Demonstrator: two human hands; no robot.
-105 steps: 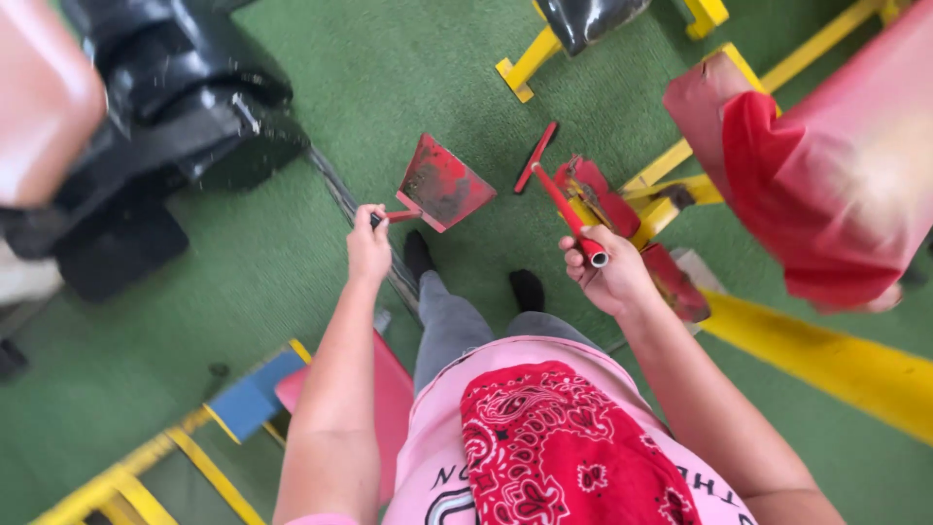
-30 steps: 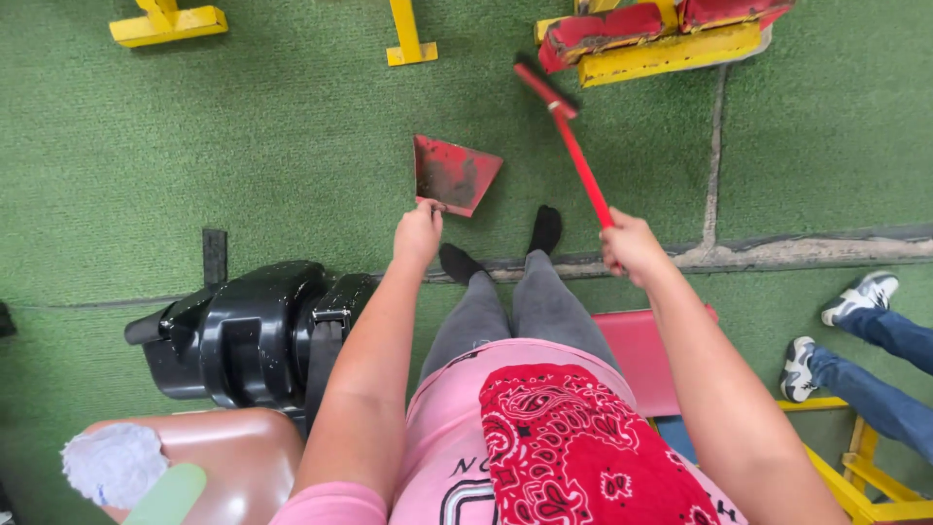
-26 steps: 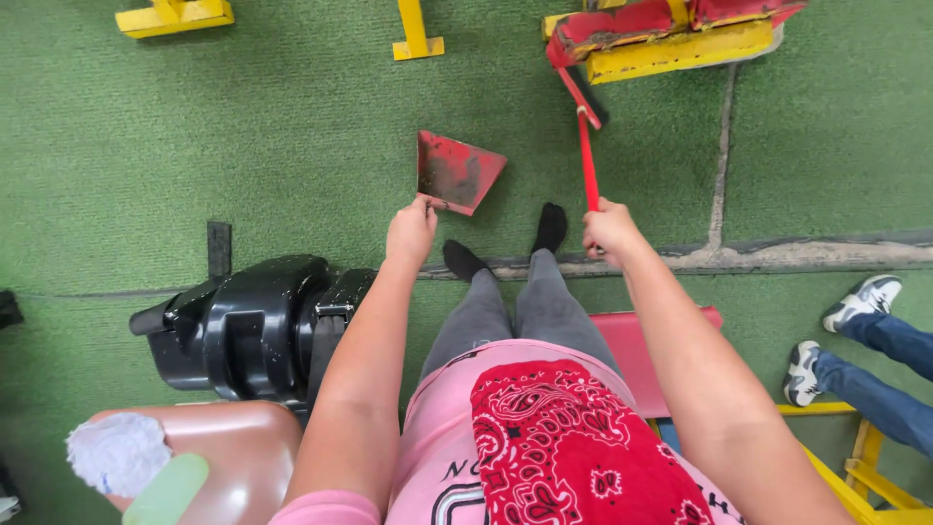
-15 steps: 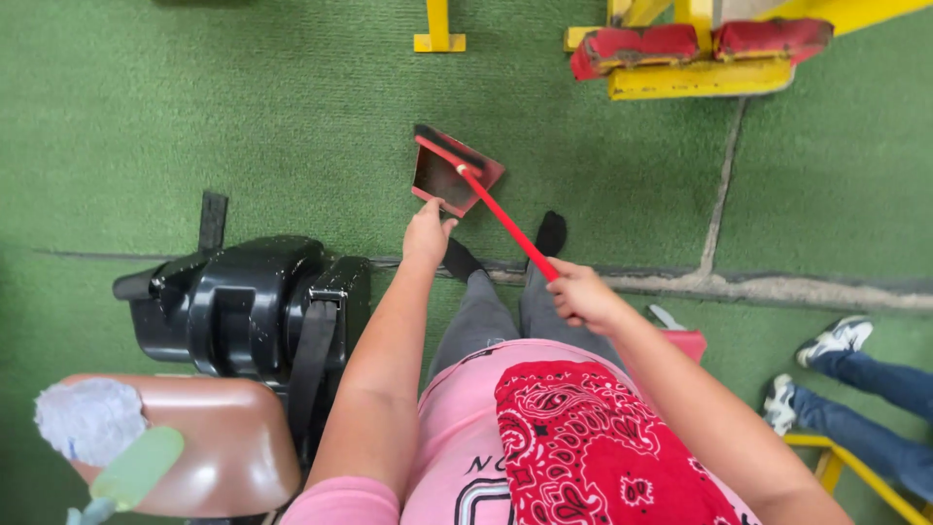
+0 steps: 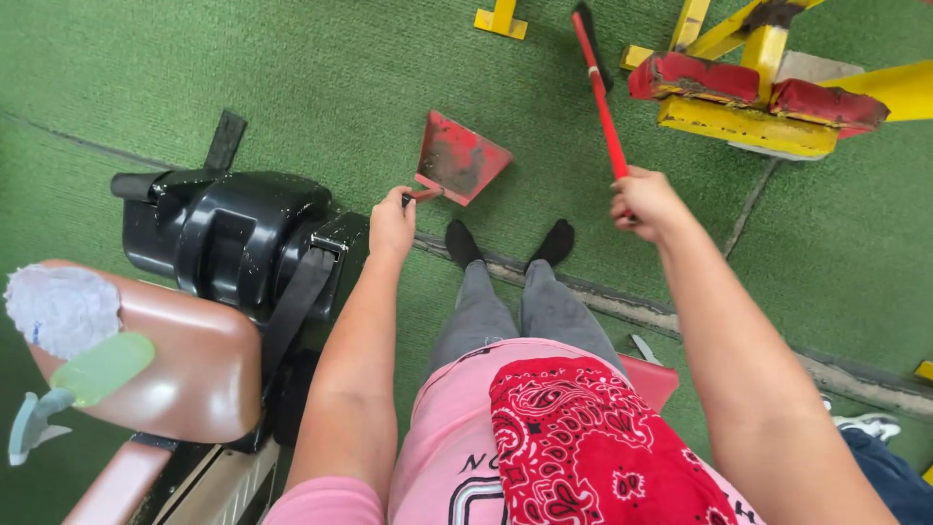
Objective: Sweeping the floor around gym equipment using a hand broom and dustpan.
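My left hand (image 5: 392,220) grips the short handle of a worn red dustpan (image 5: 459,158), which rests on the green carpet just ahead of my feet. My right hand (image 5: 645,199) is closed around the red handle of a small broom (image 5: 603,97); its black bristle head points away from me, near the top edge. The broom is off to the right of the dustpan, apart from it. I sit in a pink shirt with a red bandana on my lap.
A black padded machine part (image 5: 228,233) and a brown seat pad (image 5: 180,365) holding crumpled paper and a green spray bottle stand at left. A yellow frame with red pads (image 5: 753,92) sits at top right. Another person's shoe (image 5: 865,425) shows at lower right. A carpet seam (image 5: 622,301) crosses the floor.
The broom head has swung out of the dustpan, up and to the right. The dustpan stays in my left hand on the carpet. My view has tilted left.
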